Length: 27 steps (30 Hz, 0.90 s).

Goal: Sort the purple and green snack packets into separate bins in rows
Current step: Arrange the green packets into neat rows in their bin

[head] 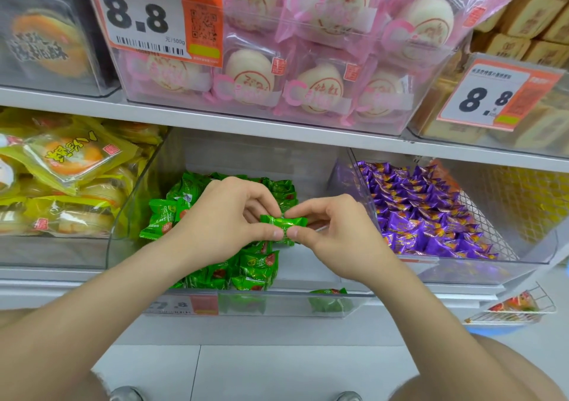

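Though between hands (221, 218) (338, 234), green packet (284, 222) print unreadable.

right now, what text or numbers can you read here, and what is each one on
"8.8" and "元/500g": large price tag on the pink bun bin.
"8.8": right price tag on the brown cake bin.
"7.8", faint: lower tag on the green packet bin.
Packet print and small tag print: too blurred to read.

Left hand (221, 215), right hand (335, 234) — two; green packet (283, 224) held, one; green bin (308, 268) one; purple bin (462, 272) one.
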Tool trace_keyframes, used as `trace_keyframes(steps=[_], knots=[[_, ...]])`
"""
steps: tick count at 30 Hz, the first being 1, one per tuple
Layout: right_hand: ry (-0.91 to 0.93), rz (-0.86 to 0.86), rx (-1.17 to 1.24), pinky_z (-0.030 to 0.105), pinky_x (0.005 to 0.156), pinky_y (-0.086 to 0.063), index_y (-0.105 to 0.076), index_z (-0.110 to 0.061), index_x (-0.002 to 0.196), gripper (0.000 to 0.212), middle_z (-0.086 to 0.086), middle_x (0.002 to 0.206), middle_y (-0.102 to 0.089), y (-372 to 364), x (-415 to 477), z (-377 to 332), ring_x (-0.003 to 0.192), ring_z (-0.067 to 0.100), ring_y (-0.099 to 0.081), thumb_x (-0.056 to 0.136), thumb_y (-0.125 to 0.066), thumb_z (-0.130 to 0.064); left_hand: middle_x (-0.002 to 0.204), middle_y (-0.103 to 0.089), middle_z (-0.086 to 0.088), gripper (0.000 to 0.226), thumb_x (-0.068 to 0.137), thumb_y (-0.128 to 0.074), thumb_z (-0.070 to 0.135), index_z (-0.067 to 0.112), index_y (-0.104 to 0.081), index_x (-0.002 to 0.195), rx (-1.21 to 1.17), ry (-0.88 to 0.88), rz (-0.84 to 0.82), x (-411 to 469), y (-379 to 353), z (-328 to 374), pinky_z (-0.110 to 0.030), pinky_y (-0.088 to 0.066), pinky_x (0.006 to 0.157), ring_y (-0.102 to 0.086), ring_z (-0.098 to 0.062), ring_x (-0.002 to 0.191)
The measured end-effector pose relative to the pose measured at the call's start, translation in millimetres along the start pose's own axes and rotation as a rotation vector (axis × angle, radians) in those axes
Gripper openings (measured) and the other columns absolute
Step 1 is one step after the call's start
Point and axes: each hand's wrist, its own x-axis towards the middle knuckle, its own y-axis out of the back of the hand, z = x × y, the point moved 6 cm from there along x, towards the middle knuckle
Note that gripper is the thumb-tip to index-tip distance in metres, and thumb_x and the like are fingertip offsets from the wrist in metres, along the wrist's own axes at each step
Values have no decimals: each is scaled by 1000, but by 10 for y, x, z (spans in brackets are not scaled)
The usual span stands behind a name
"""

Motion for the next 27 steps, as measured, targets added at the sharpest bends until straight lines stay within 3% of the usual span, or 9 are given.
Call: trace_keyframes(steps=[2,5,9,13,17,23,27], knots=[[-5,63,-152,28,86,-57,-79,-30,108,19,-13,88,-74,-4,3,24,86,7,-70,89,-82,-31,87,-72,20,28,80,-89,40,39,-71,102,187,-74,37,-12,-15,24,-31,-55,86,-67,1,88],[-77,10,-422,37,89,-53,-75,-29,113,20,1,110,-71,-117,33,143,107,28,-63,94,-73,-24,103,-62,21,21,93,-72,37,41,-66,113,508,-159,-1,-29,-88,23,-41,-46,98,-53,-8,105],[-101,-80,-514,44,90,-57,-75,-24,115,22,10,113,-68,-270,88,248,108,35,-65,94,-74,-18,112,-51,12,21,97,-63,52,39,-68,113,719,-113,-109,-51,-177,-73,-44,-35,99,-39,-18,114],[-112,-89,-486,43,89,-55,-74,-27,117,26,10,117,-66,-361,155,295,110,35,-62,94,-75,-16,116,-43,8,31,98,-64,53,39,-66,126,770,-85,-187,-53,-219,-151,-45,-33,98,-34,-21,116],[-98,-90,-471,47,88,-57,-74,-28,114,29,8,115,-67,-440,203,312,109,35,-61,92,-73,-10,116,-41,9,30,98,-65,50,41,-64,127,767,-86,-212,-43,-243,-159,-46,-32,100,-33,-20,117],[-88,-60,-406,41,81,-56,-68,-27,92,19,4,104,-66,-454,247,298,99,30,-60,87,-74,-9,114,-47,11,15,100,-64,42,42,-65,114,762,-98,-190,-40,-205,-156,-44,-31,98,-38,-18,115],[-88,-87,-402,34,74,-47,-60,-29,87,23,2,103,-66,-444,254,324,97,27,-58,86,-75,-12,97,-53,15,13,95,-59,25,37,-63,99,779,-96,-156,-34,-151,-148,-39,-24,86,-42,-16,104]])
